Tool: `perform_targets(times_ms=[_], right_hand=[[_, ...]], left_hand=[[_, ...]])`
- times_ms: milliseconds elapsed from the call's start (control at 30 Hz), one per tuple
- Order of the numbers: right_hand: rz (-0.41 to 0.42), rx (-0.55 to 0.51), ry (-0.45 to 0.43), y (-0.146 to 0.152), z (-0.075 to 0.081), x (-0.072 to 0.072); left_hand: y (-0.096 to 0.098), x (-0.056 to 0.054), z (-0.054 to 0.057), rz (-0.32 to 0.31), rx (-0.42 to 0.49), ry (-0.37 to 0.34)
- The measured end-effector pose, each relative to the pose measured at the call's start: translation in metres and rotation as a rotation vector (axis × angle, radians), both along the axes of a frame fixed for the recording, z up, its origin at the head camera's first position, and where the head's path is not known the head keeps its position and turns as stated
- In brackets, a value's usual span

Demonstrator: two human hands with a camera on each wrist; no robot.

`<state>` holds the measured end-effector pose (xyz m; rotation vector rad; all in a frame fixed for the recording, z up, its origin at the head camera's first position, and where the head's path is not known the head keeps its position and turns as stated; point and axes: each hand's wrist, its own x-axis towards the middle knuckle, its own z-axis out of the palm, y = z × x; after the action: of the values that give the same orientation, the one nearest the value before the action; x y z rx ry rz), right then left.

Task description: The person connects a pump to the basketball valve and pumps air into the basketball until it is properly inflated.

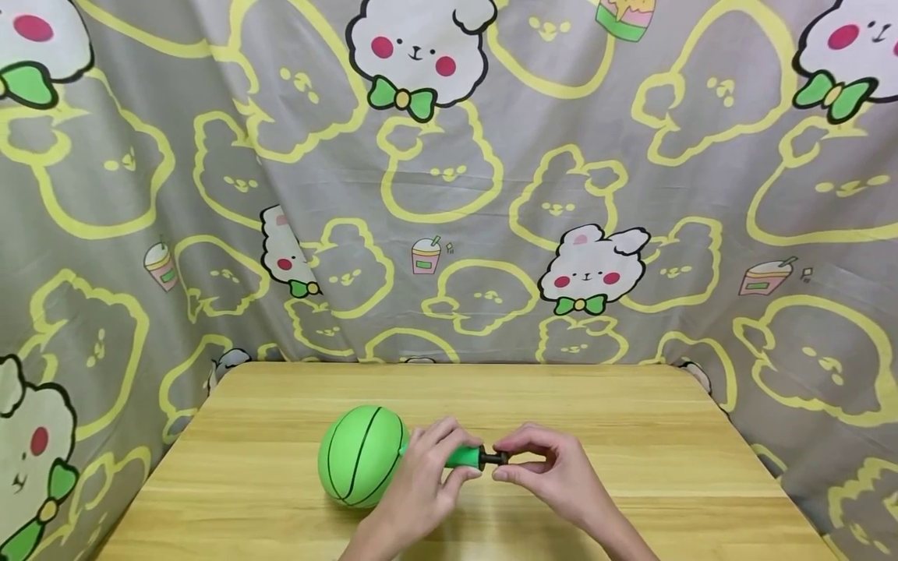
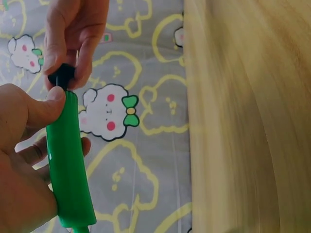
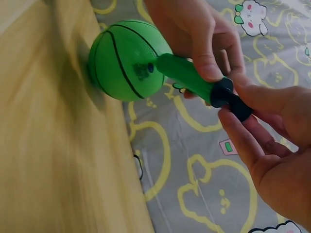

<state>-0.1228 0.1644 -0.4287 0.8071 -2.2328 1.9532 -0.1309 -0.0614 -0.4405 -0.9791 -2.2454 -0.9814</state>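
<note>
A green ball with black basketball lines (image 1: pixel 361 458) is at the left of the hands, and a green hand pump (image 3: pixel 187 75) meets its side. My left hand (image 1: pixel 431 475) grips the pump's barrel, thumb near its black-collared end, as the left wrist view shows. My right hand (image 1: pixel 554 471) pinches the black pump handle (image 1: pixel 500 458) between thumb and fingers. A short length of black rod shows between barrel and handle. In the right wrist view the pump's narrow tip points at a dark spot on the ball (image 3: pixel 129 60); whether a needle sits inside it cannot be seen.
The hands and ball are over a light wooden table (image 1: pixel 631 436). Behind and on both sides hangs a grey curtain (image 1: pixel 456 234) printed with yellow outlines and white cartoon animals. The table's far edge meets the curtain.
</note>
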Motion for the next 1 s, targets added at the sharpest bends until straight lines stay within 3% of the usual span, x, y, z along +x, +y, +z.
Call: perform_targets(times_ms=[167,400,1000], right_hand=[[0.038,0.002,0.016,0.009,0.007,0.000],[0.011,0.030,0.007,0.026,0.016,-0.002],[0.007,0.032,0.060,0.054,0.032,-0.004]], left_hand=[[-0.005,-0.003,0.002,0.010,-0.016,-0.036],[-0.014,-0.007,0.006,0.036,-0.001,-0.064],[-0.026,-0.015,0.010,0.076,0.026,-0.028]])
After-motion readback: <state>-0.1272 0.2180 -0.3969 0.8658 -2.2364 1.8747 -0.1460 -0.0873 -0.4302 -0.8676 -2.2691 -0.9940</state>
